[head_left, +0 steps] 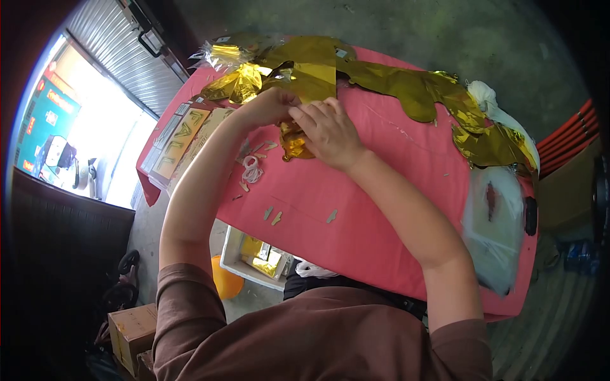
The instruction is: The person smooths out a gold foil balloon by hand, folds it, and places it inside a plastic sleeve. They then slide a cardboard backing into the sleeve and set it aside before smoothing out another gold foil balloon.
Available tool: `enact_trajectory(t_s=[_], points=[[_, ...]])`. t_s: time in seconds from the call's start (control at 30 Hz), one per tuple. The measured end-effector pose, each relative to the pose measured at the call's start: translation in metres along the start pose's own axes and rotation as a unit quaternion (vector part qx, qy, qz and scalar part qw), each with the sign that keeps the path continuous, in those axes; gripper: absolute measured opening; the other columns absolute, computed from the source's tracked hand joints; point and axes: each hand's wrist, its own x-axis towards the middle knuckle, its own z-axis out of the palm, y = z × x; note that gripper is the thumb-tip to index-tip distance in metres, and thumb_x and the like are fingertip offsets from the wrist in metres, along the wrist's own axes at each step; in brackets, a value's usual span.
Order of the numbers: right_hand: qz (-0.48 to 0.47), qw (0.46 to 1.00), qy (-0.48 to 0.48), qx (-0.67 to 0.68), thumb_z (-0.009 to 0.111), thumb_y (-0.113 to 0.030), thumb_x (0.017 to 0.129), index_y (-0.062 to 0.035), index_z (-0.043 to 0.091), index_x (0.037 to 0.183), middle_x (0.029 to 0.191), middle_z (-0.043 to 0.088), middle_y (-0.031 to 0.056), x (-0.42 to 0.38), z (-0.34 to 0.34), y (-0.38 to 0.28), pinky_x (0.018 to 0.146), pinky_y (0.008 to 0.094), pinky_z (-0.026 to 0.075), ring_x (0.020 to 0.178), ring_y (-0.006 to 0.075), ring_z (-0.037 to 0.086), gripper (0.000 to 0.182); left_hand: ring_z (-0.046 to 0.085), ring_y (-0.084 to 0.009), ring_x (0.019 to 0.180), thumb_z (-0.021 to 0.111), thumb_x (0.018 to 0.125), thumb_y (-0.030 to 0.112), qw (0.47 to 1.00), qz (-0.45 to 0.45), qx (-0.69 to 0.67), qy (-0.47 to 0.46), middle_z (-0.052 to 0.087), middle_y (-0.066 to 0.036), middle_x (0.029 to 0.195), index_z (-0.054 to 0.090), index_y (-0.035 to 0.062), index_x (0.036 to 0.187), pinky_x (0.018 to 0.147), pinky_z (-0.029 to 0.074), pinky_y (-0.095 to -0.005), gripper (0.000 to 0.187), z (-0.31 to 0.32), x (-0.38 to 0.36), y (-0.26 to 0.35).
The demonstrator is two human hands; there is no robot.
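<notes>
My left hand (pixel 273 106) and my right hand (pixel 332 135) meet over the far middle of the pink-covered table (pixel 362 241), fingertips pinched close together. From between them hangs a crumpled gold foil balloon (pixel 294 143); the exact point of grip is covered by my fingers. Just beyond my hands lies a larger flat gold foil balloon (pixel 311 66). Left of the hanging foil is a coil of white string (pixel 252 170), with several small flat pieces around it. More small flat pieces (pixel 277 218) lie nearer to me.
Flat gold foil balloons (pixel 406 95) run along the far edge. Packages with printed letters (pixel 184 143) lie at the left, clear plastic bags (pixel 492 222) at the right. Below the near edge stand a white box (pixel 254 270) with gold packets and an orange object (pixel 225 279).
</notes>
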Motion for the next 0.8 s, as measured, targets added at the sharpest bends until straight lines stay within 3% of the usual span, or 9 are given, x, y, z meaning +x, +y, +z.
enact_trajectory(t_s=[0.13,0.27,0.33,0.4,0.5,0.53,0.6,0.73,0.8], points=[[-0.004,0.975,-0.193,-0.107,0.064,-0.012,0.070,-0.0102,0.059,0.079,0.080,0.056,0.0047,-0.028,0.013,0.015,0.090,0.0389,0.036,0.085,0.0206,0.053,0.011,0.052,-0.0061,0.059,0.064,0.081,0.017,0.995,-0.090,-0.029,-0.034,0.060,0.001,0.067,0.065,0.0028,0.086,0.056,0.044,-0.0224,0.015,0.000,-0.001,-0.005],[-0.033,0.974,-0.205,-0.088,0.060,-0.018,0.073,-0.0111,0.058,0.070,0.073,0.054,0.0033,-0.035,0.008,0.012,0.089,0.0381,0.035,0.085,0.0196,0.054,0.008,0.056,-0.0082,0.063,0.061,0.083,0.026,0.958,-0.080,0.045,0.272,0.064,-0.003,0.076,0.066,0.0045,0.098,0.059,0.047,-0.0247,0.027,-0.039,0.002,0.013],[-0.018,0.970,-0.230,-0.074,0.060,-0.022,0.074,-0.0106,0.057,0.068,0.073,0.054,0.0035,-0.034,0.007,0.011,0.087,0.0384,0.036,0.085,0.0201,0.053,0.013,0.059,-0.0099,0.068,0.063,0.082,0.026,0.901,0.054,-0.025,0.430,0.066,-0.004,0.081,0.067,0.0029,0.096,0.062,0.047,-0.0250,0.027,-0.082,0.013,0.001],[-0.004,0.965,-0.254,-0.059,0.060,-0.026,0.076,-0.0101,0.057,0.067,0.073,0.054,0.0038,-0.021,0.000,0.007,0.085,0.0387,0.037,0.085,0.0206,0.053,0.019,0.060,-0.0104,0.071,0.065,0.081,0.024,0.896,0.085,-0.076,0.429,0.066,-0.004,0.082,0.068,0.0026,0.093,0.065,0.047,-0.0250,0.025,-0.105,0.013,0.019],[0.195,0.906,-0.357,0.121,0.060,-0.030,0.079,-0.0072,0.055,0.062,0.075,0.053,0.0048,0.006,-0.006,0.012,0.079,0.0406,0.038,0.082,0.0242,0.052,0.029,0.053,-0.0073,0.065,0.065,0.081,0.023,0.931,0.112,-0.001,0.348,0.061,-0.001,0.071,0.067,0.0016,0.090,0.061,0.043,-0.0225,0.023,-0.117,0.013,0.046],[0.195,0.906,-0.356,0.121,0.060,-0.030,0.079,-0.0072,0.055,0.062,0.075,0.053,0.0048,0.008,0.003,0.019,0.079,0.0406,0.038,0.082,0.0242,0.052,0.029,0.053,-0.0073,0.065,0.065,0.081,0.023,0.931,0.112,0.000,0.348,0.061,-0.001,0.071,0.067,0.0016,0.090,0.061,0.043,-0.0225,0.023,-0.117,0.014,0.048],[0.101,0.989,-0.097,0.036,0.063,-0.022,0.076,-0.0067,0.055,0.065,0.081,0.055,0.0051,0.011,0.021,0.025,0.078,0.0421,0.039,0.084,0.0241,0.051,0.021,0.051,-0.0065,0.063,0.063,0.082,0.024,0.970,0.080,0.123,0.194,0.058,0.001,0.069,0.066,0.0032,0.088,0.059,0.042,-0.0215,0.022,-0.115,0.012,0.070],[-0.045,0.985,-0.087,-0.144,0.062,-0.013,0.073,-0.0087,0.059,0.075,0.097,0.056,0.0069,0.025,0.039,0.028,0.090,0.0431,0.038,0.103,0.0261,0.049,0.006,0.053,-0.0047,0.066,0.062,0.087,0.024,0.976,0.027,0.214,0.042,0.063,0.000,0.081,0.065,0.0056,0.097,0.060,0.042,-0.0205,0.022,-0.107,0.000,0.109],[0.012,0.964,-0.226,-0.142,0.062,-0.021,0.077,-0.0081,0.062,0.094,0.115,0.053,0.0117,0.026,0.050,0.024,0.100,0.0442,0.033,0.119,0.0296,0.042,0.022,0.056,-0.0038,0.071,0.062,0.087,0.023,0.964,-0.015,0.265,0.010,0.063,0.001,0.079,0.063,0.0059,0.092,0.064,0.046,-0.0214,0.018,-0.100,-0.005,0.121]])
